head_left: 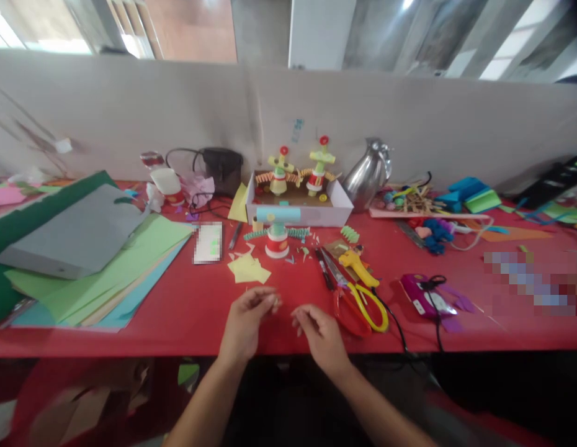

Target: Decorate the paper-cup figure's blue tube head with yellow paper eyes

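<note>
Over the front of the red table, my left hand point(249, 320) is closed, thumb against the curled fingers. A small gap to its right, my right hand point(320, 335) has its fingertips drawn together too. Anything in either pinch is too small to make out. Beyond them stands a small paper figure point(277, 239) with a red and white cup-like body, a light blue roll on top and green folded-paper arms. Yellow paper pieces point(249, 268) lie near my left hand. Scissors point(358, 307) with red and yellow handles and a yellow glue gun point(359, 267) lie to the right of my right hand.
A white box point(300, 216) holds two similar figures at the back, beside a metal jug point(366, 177). Coloured paper sheets point(111, 267) and a grey folder point(84, 230) cover the left. At right are a purple device point(425, 297) with a black cable and craft scraps.
</note>
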The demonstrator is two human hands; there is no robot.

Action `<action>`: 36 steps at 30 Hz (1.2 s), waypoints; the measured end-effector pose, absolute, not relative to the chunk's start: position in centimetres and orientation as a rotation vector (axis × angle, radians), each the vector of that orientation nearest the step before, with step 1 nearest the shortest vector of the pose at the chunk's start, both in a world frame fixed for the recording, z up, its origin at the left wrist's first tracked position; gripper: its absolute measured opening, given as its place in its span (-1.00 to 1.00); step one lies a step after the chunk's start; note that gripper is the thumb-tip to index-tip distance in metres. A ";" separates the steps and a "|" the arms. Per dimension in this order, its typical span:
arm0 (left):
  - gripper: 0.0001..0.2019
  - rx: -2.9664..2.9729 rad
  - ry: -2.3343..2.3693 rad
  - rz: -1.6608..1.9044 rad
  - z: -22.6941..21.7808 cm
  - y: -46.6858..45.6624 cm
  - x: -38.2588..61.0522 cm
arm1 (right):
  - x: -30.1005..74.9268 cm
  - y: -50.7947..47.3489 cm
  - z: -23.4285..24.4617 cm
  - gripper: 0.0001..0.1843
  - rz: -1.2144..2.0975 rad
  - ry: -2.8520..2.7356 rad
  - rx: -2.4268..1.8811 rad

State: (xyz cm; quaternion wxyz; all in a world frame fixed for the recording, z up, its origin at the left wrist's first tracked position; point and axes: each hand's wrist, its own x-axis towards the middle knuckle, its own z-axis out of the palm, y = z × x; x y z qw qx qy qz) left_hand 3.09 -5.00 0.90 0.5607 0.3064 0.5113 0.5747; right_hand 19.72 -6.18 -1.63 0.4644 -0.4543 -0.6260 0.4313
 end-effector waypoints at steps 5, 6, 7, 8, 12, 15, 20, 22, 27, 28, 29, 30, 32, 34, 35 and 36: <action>-0.86 0.345 0.931 1.373 1.4 -4.3 4.5 | 20.1 -6.0 -1.5 -0.80 1.121 -1.491 -1.159; -0.88 0.309 0.923 1.371 1.4 -4.3 4.5 | 20.0 -6.0 -1.7 -0.83 1.126 -1.489 -1.159; -0.89 0.289 0.922 1.366 1.4 -4.3 4.5 | 19.9 -6.1 -1.8 -0.84 1.129 -1.485 -1.158; -0.88 0.286 0.928 1.357 1.3 -4.3 4.4 | 19.8 -6.1 -1.9 -0.85 1.129 -1.482 -1.156; -0.75 0.417 1.000 1.333 0.8 -4.7 4.2 | 19.7 -6.4 -1.4 -0.85 1.065 -1.544 -1.149; -0.73 0.607 1.164 1.338 0.1 -5.0 3.7 | 21.3 -5.9 -0.2 -0.84 0.826 -1.692 -1.178; -0.80 1.148 1.484 1.280 -0.7 -4.3 2.2 | 27.4 -2.2 1.4 -0.71 0.200 -1.871 -1.684; -0.79 1.240 1.548 1.226 -0.5 -3.9 1.7 | 29.8 -0.1 1.5 -0.66 0.096 -1.883 -1.821; -0.81 1.279 1.644 1.194 -0.2 -3.6 1.5 | 32.1 3.9 0.6 -0.60 0.082 -1.904 -1.982; -0.82 1.291 1.631 1.182 -0.3 -3.6 1.5 | 32.2 4.4 0.3 -0.58 0.094 -1.908 -2.001; -0.82 1.308 1.615 1.167 -0.5 -3.7 1.6 | 32.2 4.8 0.2 -0.56 0.102 -1.905 -2.019; -0.82 1.329 1.606 1.157 -0.7 -3.7 1.7 | 32.1 5.1 0.0 -0.54 0.108 -1.900 -2.036; -0.83 1.389 1.613 1.171 -1.1 -3.8 1.8 | 32.1 5.6 0.0 -0.51 0.113 -1.881 -2.067; -0.86 1.481 1.639 1.218 -1.5 -3.9 1.9 | 32.1 5.9 0.2 -0.52 0.109 -1.856 -2.092; -0.87 1.535 1.650 1.235 -1.7 -3.9 1.9 | 32.2 5.9 0.5 -0.54 0.104 -1.845 -2.098; -0.87 1.587 1.658 1.237 -1.8 -3.9 1.9 | 32.2 5.9 0.8 -0.57 0.096 -1.834 -2.095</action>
